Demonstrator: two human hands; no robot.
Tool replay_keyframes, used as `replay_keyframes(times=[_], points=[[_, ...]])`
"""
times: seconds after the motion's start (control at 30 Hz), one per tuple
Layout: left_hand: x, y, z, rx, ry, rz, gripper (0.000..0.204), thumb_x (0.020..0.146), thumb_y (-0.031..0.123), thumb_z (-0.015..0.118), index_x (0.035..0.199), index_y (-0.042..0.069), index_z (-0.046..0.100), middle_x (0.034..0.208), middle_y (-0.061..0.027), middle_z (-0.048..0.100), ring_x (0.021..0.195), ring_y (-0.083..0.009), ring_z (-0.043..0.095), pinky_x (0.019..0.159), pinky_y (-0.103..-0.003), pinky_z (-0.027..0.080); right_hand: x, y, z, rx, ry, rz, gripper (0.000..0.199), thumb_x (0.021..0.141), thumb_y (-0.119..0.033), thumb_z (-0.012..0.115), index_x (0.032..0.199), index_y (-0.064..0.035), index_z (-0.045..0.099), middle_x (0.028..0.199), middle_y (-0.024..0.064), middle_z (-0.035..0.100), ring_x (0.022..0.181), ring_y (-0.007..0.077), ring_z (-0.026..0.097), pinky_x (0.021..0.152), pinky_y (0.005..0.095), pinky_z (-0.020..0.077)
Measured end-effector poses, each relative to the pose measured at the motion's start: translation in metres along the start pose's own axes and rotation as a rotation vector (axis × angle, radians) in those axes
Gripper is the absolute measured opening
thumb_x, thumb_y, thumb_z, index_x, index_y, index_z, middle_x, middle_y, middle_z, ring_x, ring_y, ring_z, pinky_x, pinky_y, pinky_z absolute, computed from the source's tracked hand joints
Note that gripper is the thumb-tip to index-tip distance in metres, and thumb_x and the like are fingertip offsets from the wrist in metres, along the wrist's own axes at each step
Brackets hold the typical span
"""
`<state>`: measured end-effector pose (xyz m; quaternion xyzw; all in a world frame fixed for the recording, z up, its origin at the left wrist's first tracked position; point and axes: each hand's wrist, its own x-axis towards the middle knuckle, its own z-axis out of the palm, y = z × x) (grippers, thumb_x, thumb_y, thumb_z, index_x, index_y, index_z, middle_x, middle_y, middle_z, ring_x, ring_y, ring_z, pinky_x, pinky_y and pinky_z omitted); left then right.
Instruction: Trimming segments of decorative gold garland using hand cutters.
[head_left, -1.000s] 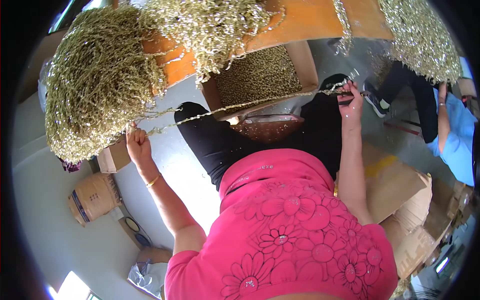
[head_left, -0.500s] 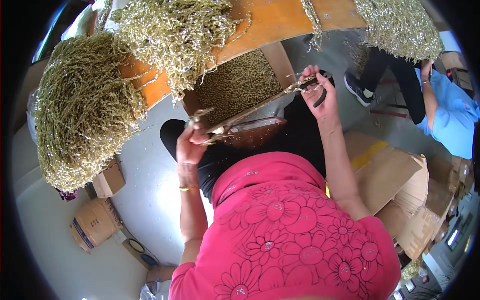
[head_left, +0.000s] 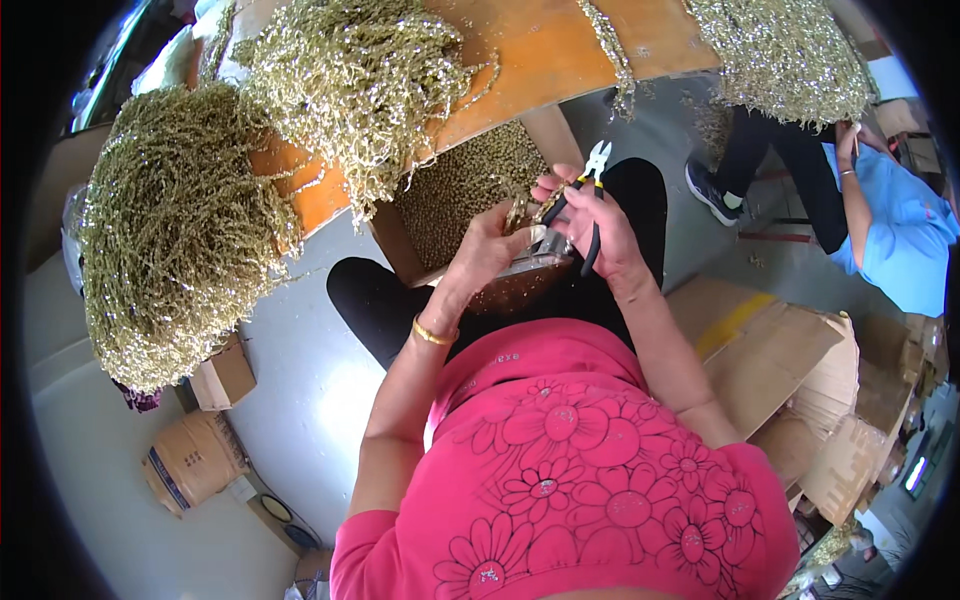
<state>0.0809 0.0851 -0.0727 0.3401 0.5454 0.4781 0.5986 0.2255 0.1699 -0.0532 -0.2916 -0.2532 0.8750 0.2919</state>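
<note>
In front of my lap, my two hands are close together. My right hand (head_left: pixel 608 238) is closed around wire cutters (head_left: pixel 597 165), their bright jaws pointing up and away and their black-and-yellow handles lying across the palm. Beside them, a short gold beaded strand (head_left: pixel 517 213) runs between the fingers of both hands. My left hand (head_left: pixel 487 250) pinches this strand; a white wrap shows at its thumb tip. Below and behind the hands sits a cardboard box (head_left: pixel 393 243) holding many small gold beads (head_left: pixel 450 200). Part of the box is hidden by my hands.
Large heaps of glittery gold strands (head_left: pixel 180 240) hang over the edge of an orange table (head_left: pixel 520 85). Another heap (head_left: pixel 785 60) lies at the far right, near a person in a blue shirt (head_left: pixel 900 225). Cardboard (head_left: pixel 770 350) is piled to my right; a carton (head_left: pixel 195 460) stands left.
My hands have come together from wide apart, the left moving right and the right moving left and down. The cutters have turned, so their jaws now point up and show.
</note>
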Motion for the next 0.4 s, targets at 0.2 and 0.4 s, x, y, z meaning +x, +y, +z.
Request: replay_keyframes(times=[0.2, 0.4], points=[[-0.025, 0.013, -0.014, 0.254, 0.194, 0.004, 0.017, 0.080, 0.009, 0.055, 0.094, -0.001, 0.057, 0.064, 0.0030, 0.051, 0.055, -0.0043, 0.041, 0.046, -0.021, 0.034, 0.016, -0.022, -0.008, -0.017, 0.161, -0.145, 0.029, 0.082, -0.011, 0.049, 0.109, -0.0045, 0.045, 0.108, 0.0140, 0.051, 0.103, 0.0243, 0.049, 0.084, 0.0347, 0.0410], [-0.016, -0.028, -0.032, 0.178, 0.206, 0.122, 0.015, 0.075, 0.005, 0.055, 0.087, -0.002, 0.059, 0.067, -0.0053, 0.056, 0.062, -0.0101, 0.050, 0.055, -0.028, 0.043, 0.027, -0.022, -0.031, -0.045, 0.137, -0.105, 0.007, 0.080, -0.010, 0.051, 0.086, -0.0082, 0.047, 0.075, 0.0090, 0.052, 0.067, 0.0188, 0.052, 0.061, 0.0298, 0.0434]])
